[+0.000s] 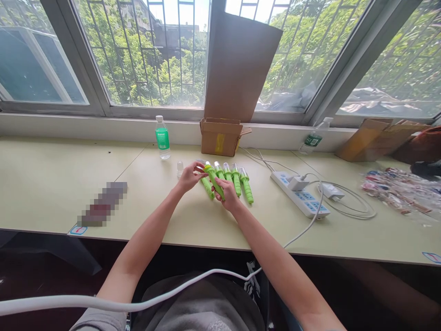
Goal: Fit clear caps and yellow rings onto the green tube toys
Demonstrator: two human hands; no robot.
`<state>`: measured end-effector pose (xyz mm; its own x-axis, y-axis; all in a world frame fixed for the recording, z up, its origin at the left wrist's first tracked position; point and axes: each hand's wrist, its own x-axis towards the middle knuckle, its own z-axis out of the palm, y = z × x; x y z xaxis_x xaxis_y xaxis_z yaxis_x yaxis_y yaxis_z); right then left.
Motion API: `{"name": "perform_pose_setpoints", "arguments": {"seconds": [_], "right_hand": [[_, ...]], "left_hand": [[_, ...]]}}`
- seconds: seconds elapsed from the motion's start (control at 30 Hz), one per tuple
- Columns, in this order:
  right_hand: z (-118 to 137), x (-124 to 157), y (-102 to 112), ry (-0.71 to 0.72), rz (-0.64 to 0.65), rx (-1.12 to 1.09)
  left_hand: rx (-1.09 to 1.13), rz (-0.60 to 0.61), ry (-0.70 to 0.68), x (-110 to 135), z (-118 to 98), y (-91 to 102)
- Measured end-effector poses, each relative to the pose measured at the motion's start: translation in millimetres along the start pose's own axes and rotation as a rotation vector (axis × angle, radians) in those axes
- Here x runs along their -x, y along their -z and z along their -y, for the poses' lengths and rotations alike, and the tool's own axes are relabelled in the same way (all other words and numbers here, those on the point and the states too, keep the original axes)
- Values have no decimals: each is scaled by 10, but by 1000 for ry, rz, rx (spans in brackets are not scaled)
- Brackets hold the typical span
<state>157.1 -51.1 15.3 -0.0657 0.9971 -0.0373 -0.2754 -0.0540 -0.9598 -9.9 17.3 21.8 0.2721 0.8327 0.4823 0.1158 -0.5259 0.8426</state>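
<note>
My right hand is wrapped round the body of a green flashlight-like stick, tilted with its clear head up and left. My left hand pinches that head end with its fingertips. Another green stick lies on the table just under the held one. A row of several more green sticks with clear caps lies side by side to the right of my hands. A small clear cap stands on the table left of my left hand.
A green-labelled water bottle and an open cardboard box stand by the window sill. A white power strip with plugs and cables lies to the right. Plastic packets lie far right. A blurred dark object lies left.
</note>
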Motion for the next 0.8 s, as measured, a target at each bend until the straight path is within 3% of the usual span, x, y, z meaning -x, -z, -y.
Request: {"name": "perform_pose_setpoints", "arguments": {"seconds": [0.17, 0.37, 0.47, 0.63, 0.8], "right_hand": [[-46, -5, 14, 81, 4, 188], [-140, -6, 10, 407, -240, 643], [-149, -29, 18, 365, -258, 568], [-151, -52, 4, 141, -122, 228], [-133, -30, -15, 91, -87, 154]], "left_hand": [[-35, -9, -7, 11, -2, -7], [-104, -27, -61, 26, -41, -31], [-107, -19, -73, 29, -49, -40], [-80, -16, -71, 23, -57, -13], [-89, -24, -68, 31, -84, -12]]}}
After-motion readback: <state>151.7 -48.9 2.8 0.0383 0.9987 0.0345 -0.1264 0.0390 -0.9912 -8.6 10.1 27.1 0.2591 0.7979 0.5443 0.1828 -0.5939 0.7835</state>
